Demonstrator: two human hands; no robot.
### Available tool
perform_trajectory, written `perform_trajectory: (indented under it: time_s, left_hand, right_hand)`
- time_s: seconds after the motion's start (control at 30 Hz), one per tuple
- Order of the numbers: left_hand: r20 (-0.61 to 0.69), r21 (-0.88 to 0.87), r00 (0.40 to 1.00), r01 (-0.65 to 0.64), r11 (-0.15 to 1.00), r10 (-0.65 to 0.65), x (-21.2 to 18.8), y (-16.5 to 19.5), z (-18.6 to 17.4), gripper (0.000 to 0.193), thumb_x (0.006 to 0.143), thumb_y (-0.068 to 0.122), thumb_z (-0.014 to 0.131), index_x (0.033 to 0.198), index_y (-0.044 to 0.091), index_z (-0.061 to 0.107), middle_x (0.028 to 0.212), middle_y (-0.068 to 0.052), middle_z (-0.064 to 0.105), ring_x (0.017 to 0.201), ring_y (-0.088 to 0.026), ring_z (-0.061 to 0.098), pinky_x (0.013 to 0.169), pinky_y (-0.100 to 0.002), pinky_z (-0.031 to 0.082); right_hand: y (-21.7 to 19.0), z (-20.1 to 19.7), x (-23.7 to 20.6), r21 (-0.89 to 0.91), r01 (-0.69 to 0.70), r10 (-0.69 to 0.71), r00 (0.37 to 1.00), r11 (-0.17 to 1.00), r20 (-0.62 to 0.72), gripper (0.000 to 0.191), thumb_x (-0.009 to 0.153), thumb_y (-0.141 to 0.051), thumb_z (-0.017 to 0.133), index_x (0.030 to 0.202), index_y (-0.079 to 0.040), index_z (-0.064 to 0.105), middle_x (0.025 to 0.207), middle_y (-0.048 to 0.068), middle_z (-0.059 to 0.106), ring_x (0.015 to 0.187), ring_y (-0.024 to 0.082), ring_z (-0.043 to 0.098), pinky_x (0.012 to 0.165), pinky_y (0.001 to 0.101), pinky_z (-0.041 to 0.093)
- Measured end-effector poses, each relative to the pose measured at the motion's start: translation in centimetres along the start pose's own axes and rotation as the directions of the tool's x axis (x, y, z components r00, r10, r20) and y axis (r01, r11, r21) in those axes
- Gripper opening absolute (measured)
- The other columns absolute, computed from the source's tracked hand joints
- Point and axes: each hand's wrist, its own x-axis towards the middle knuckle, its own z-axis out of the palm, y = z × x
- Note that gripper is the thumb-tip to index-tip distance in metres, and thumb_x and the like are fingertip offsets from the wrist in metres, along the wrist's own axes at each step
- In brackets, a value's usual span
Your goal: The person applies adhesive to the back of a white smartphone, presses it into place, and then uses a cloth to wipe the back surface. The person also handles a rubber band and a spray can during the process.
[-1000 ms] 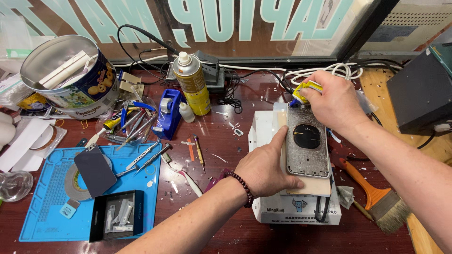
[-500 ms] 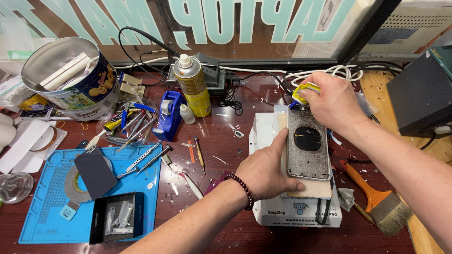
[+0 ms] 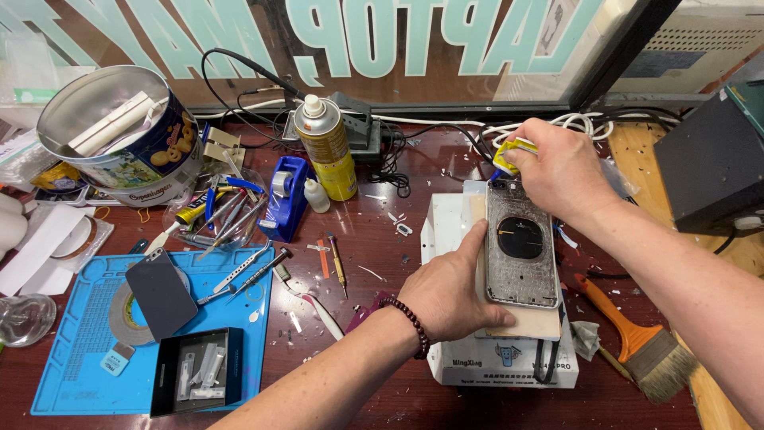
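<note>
**Right of centre on the cluttered surface: prying at a phone shell's top edge**

Across the reddish-brown surface (image 3: pixel 382 318), tools spread wide: blue mat (image 3: pixel 79 358) at lower left, round tin (image 3: pixel 119 135) at upper left, yellow spray can (image 3: pixel 326 151) at upper middle, orange-handled brush (image 3: pixel 637 334) at lower right. Right of centre, a white box-shaped machine (image 3: pixel 446 231), and flat on its top a phone back housing (image 3: pixel 521 255), inner side up, dark round coil in the middle.

Left hand (image 3: pixel 450 291) clamped over the housing's lower left corner, thumb stretched up along the left edge, grip closed and pinning it down. Right hand (image 3: pixel 561 171) at the housing's top edge, grip shut tight around a small yellow tool (image 3: pixel 509 151), its tip hidden.

Judged as prying or scraping along that top edge. Calls next for a steady hold-down and a shallow, controlled tool angle.
</note>
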Motion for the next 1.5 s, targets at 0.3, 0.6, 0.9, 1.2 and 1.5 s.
perform_trajectory:
  time_s: [0.3, 0.6, 0.9, 1.2, 1.5]
  left_hand:
    - [0.001, -0.003, 1.0, 0.006, 1.0, -0.006, 0.1, -0.1, 0.0, 0.132, 0.066, 0.043, 0.089, 0.164, 0.007, 0.007, 0.11, -0.027, 0.071, 0.108, -0.038, 0.07, 0.094, -0.046, 0.055]
    - [0.01, -0.003, 1.0, 0.012, 1.0, -0.012, 0.2, 0.0, 0.1, 0.132, 0.066, 0.043, 0.089, 0.164, 0.007, 0.007, 0.111, -0.027, 0.071, 0.109, -0.038, 0.07, 0.094, -0.045, 0.055]
    - [0.001, 0.003, 1.0, 0.009, 1.0, -0.009, 0.1, -0.1, 0.1, 0.132, 0.066, 0.043, 0.089, 0.164, 0.007, 0.007, 0.11, -0.027, 0.071, 0.107, -0.039, 0.07, 0.094, -0.046, 0.056]
    - [0.0, 0.009, 1.0, 0.002, 1.0, -0.002, 0.1, -0.1, 0.0, 0.132, 0.066, 0.043, 0.089, 0.163, 0.007, 0.007, 0.109, -0.027, 0.071, 0.106, -0.039, 0.07, 0.093, -0.046, 0.056]
    - [-0.007, 0.012, 1.0, 0.004, 1.0, -0.004, 0.2, 0.0, 0.1, 0.132, 0.066, 0.044, 0.089, 0.163, 0.007, 0.008, 0.108, -0.027, 0.071, 0.106, -0.039, 0.07, 0.093, -0.046, 0.056]
  right_hand:
    - [0.2, 0.2, -0.2, -0.006, 0.033, -0.033, 0.999, 0.999, -0.02, 0.019, 0.093, -0.019, 0.073, 0.106, -0.006, 0.072, 0.091, 0.022, 0.071, 0.09, 0.04, 0.07, 0.081, 0.0486, 0.054]
    - [-0.1, 0.0, -0.2, 0.014, -0.007, 0.007, 1.0, 1.0, 0.016, 0.018, 0.093, -0.019, 0.072, 0.106, -0.006, 0.072, 0.09, 0.021, 0.072, 0.089, 0.039, 0.07, 0.081, 0.048, 0.053]
    - [0.5, 0.1, 0.4, -0.028, -0.011, 0.011, 1.0, 1.0, 0.007, 0.021, 0.094, -0.021, 0.072, 0.108, -0.004, 0.071, 0.092, 0.023, 0.071, 0.091, 0.04, 0.07, 0.083, 0.0495, 0.053]
    - [1.1, -0.3, 0.1, -0.018, -0.065, 0.065, 0.998, 0.998, 0.009, 0.021, 0.095, -0.021, 0.071, 0.109, -0.007, 0.072, 0.09, 0.023, 0.071, 0.089, 0.04, 0.07, 0.081, 0.0489, 0.053]
    - [1.9, -0.8, -0.5, -0.01, -0.093, 0.093, 0.996, 0.996, 0.012, 0.019, 0.096, -0.022, 0.07, 0.108, -0.006, 0.071, 0.087, 0.02, 0.072, 0.082, 0.034, 0.071, 0.078, 0.0461, 0.054]
